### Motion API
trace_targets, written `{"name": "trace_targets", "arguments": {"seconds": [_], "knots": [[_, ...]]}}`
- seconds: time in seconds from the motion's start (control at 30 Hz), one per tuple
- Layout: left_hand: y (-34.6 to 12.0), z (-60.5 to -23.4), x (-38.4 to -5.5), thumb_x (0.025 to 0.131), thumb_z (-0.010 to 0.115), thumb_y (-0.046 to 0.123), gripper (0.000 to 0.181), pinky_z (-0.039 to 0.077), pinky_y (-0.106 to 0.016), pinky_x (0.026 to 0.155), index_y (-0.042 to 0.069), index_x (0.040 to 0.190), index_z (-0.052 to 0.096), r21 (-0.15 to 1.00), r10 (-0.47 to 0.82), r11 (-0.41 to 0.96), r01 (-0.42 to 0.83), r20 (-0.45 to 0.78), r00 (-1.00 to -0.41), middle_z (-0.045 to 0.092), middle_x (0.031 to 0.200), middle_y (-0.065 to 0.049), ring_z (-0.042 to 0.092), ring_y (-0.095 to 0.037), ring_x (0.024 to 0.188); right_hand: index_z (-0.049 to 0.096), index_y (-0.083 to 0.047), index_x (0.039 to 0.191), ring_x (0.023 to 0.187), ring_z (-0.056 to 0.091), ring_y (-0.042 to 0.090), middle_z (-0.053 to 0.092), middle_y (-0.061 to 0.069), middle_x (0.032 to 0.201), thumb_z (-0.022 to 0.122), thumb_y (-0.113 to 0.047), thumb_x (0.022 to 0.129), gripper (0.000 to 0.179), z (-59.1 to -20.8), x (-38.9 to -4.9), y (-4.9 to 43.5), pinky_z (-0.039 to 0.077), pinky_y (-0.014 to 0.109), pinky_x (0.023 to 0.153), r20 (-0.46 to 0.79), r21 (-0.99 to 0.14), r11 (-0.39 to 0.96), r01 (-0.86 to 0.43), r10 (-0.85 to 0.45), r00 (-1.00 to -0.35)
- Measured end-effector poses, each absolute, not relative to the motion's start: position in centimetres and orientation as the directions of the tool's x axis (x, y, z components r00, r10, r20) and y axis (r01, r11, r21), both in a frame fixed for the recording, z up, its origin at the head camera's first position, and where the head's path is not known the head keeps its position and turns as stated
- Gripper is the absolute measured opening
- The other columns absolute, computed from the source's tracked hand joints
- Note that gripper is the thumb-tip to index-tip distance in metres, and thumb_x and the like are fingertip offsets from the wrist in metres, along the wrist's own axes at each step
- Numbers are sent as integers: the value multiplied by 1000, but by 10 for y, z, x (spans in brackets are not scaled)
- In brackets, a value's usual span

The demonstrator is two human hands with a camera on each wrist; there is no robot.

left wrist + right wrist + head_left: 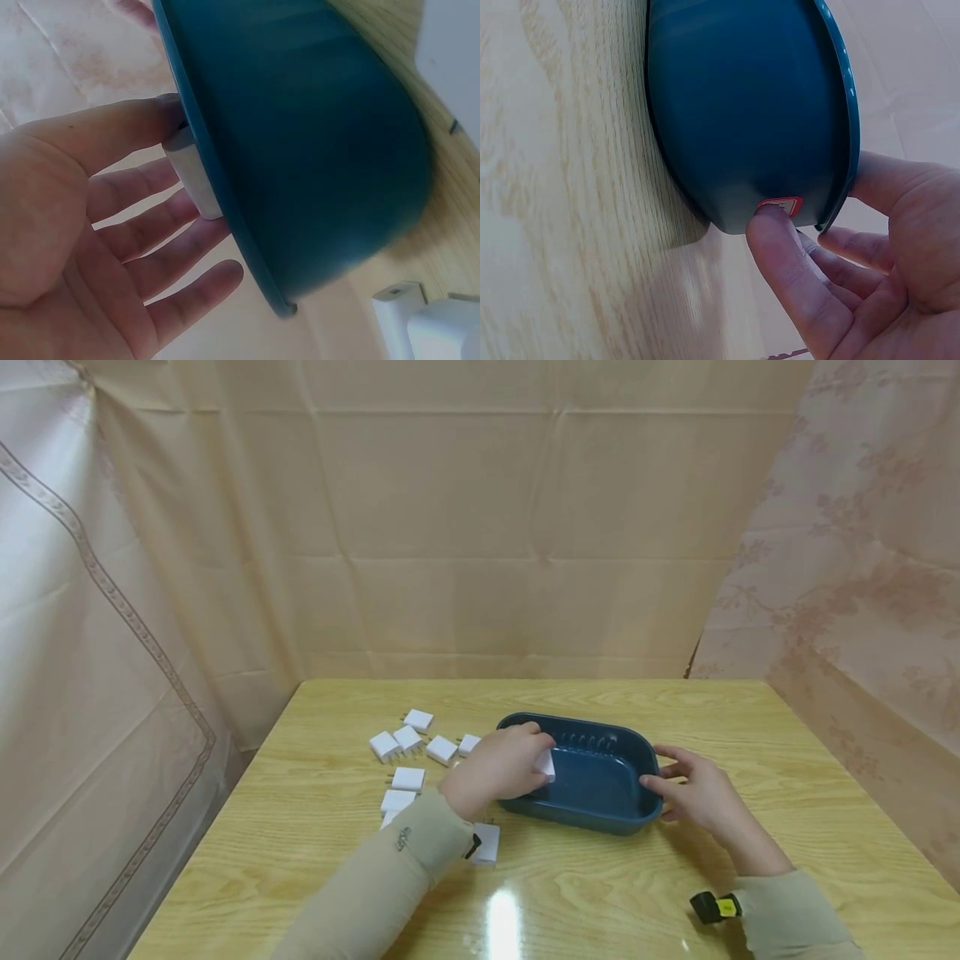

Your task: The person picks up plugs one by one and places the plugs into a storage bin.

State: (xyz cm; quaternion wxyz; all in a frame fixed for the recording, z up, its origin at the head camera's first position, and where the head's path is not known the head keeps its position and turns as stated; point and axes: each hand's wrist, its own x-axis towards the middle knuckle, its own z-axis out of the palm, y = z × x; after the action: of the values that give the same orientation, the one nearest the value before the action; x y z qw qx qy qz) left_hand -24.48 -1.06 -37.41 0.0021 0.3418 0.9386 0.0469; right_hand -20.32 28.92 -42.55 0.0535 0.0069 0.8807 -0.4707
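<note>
The left hand point(504, 766) pinches a white charger point(547, 766) just inside the left end of the blue tray point(581, 817); the right hand point(701, 790) grips the tray's right end. More chargers point(408, 779) lie to the left on the table point(585, 897).

A wood-grain table point(615, 893) carries a dark blue-green tub point(596, 781) just right of center, with white chargers point(408, 778) scattered to its left, several showing prongs. A lone charger point(487, 845) lies closer to the camera; another, partly hidden at left, appears to touch its neighbor, though the view is poor.
</note>
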Motion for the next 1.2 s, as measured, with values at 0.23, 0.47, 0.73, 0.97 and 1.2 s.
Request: {"name": "trace_targets", "arguments": {"seconds": [0.23,0.47,0.73,0.97,1.2], "knots": [[-2,-380,-247,94,74,41,48,55,-28,80,17,135,66,70,650,758,648,0,-760,62,128,-3,62,-15,104,36,0,154,79,72,25,57,35,126,72,-26,98,71,-425,-204,289,62,40,64,-105,-821,568,64,-40,-994],[4,-385,-247,93,75,39,48,55,-29,82,17,135,66,41,653,757,652,-17,-757,62,128,-3,62,-15,105,36,0,154,80,72,25,56,35,127,72,-28,97,73,-425,-204,290,62,40,65,-110,-823,563,69,-39,-993],[7,-387,-246,92,76,41,49,55,-28,82,18,135,67,14,661,751,661,-9,-751,63,127,-2,62,-14,104,36,0,154,78,72,25,56,35,126,73,-28,96,74,-426,-205,291,62,40,64,-104,-825,562,63,-42,-994],[8,-386,-245,95,73,36,47,55,-31,88,19,138,64,1,662,750,662,-31,-749,61,134,-3,62,-16,113,36,0,154,78,72,25,56,35,126,73,-28,97,74,-426,-204,291,62,41,64,-103,-829,555,60,-46,-994],[9,-387,-244,95,73,38,46,54,-33,94,20,137,65,-2,657,754,657,-24,-753,62,134,-3,62,-16,116,38,-2,154,77,72,24,57,34,125,74,-28,96,73,-429,-205,290,62,40,65,-104,-821,566,72,-24,-994]]}}
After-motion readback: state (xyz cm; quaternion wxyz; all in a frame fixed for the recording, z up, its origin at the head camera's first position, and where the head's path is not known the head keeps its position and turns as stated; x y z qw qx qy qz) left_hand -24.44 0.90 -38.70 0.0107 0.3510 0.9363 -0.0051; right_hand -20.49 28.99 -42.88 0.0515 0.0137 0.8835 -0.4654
